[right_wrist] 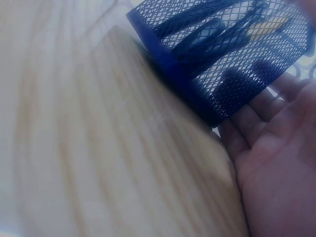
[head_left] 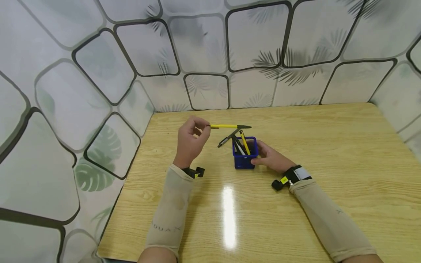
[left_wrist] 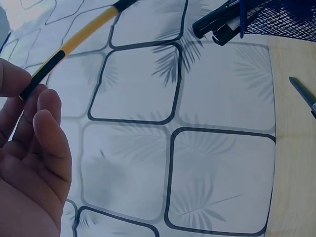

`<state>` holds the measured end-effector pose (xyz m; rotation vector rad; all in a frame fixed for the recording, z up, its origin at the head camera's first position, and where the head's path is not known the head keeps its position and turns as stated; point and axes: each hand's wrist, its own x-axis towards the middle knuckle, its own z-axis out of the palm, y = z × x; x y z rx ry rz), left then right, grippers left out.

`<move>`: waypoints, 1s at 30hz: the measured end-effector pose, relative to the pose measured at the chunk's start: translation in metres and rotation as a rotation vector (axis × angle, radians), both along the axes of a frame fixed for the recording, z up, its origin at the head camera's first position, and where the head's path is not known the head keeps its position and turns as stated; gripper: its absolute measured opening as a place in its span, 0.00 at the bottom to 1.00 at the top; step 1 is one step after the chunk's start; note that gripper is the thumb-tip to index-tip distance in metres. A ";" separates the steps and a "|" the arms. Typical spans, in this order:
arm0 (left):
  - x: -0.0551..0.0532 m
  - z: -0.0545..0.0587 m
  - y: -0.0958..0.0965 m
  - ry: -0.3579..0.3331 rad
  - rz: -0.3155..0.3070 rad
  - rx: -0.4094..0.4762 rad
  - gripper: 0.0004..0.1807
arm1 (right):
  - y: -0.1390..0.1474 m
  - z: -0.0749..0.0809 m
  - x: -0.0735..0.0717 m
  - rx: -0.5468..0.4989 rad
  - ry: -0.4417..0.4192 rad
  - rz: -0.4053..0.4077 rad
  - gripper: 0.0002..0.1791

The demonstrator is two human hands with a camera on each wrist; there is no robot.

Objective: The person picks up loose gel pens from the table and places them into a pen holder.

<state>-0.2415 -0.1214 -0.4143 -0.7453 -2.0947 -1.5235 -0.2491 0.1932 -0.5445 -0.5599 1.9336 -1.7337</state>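
My left hand (head_left: 193, 140) pinches one end of a yellow pen (head_left: 227, 126) with black ends between thumb and fingertips. It holds the pen roughly level above the table, with the far end pointing right. In the left wrist view, the thumb and fingers grip the pen's black clip end (left_wrist: 44, 74). My right hand (head_left: 271, 157) holds the right side of a blue mesh pen holder (head_left: 244, 162), thumb in front and fingers partly hidden behind it. Several pens, one of them a yellow pen (head_left: 245, 143), stand tilted inside the holder. The right wrist view shows its mesh wall (right_wrist: 237, 74) against the fingers.
A dark grey pen (head_left: 227, 139) lies on the table just left of the holder. The wooden table (head_left: 329, 153) meets patterned walls (head_left: 204, 44) at the back and left. Both forearms wear beige sleeves (head_left: 171, 212) and wrist cameras (head_left: 277, 185).
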 end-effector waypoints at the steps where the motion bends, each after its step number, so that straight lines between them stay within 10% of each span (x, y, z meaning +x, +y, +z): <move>1: 0.001 0.001 0.001 0.010 -0.013 -0.003 0.04 | 0.000 0.000 0.000 -0.007 -0.001 0.002 0.49; 10: 0.002 0.001 0.005 -0.003 -0.067 -0.076 0.07 | 0.001 -0.001 0.000 0.005 0.004 -0.002 0.50; 17: -0.004 -0.005 0.004 -0.131 -0.104 -0.117 0.42 | 0.001 -0.003 -0.001 -0.008 0.010 0.008 0.49; 24: -0.017 -0.021 0.002 -0.252 0.022 -0.173 0.36 | 0.001 -0.004 -0.002 -0.023 0.018 0.007 0.50; 30: -0.028 -0.052 0.009 -0.495 0.136 -0.470 0.25 | -0.001 -0.004 -0.001 -0.021 0.018 0.001 0.50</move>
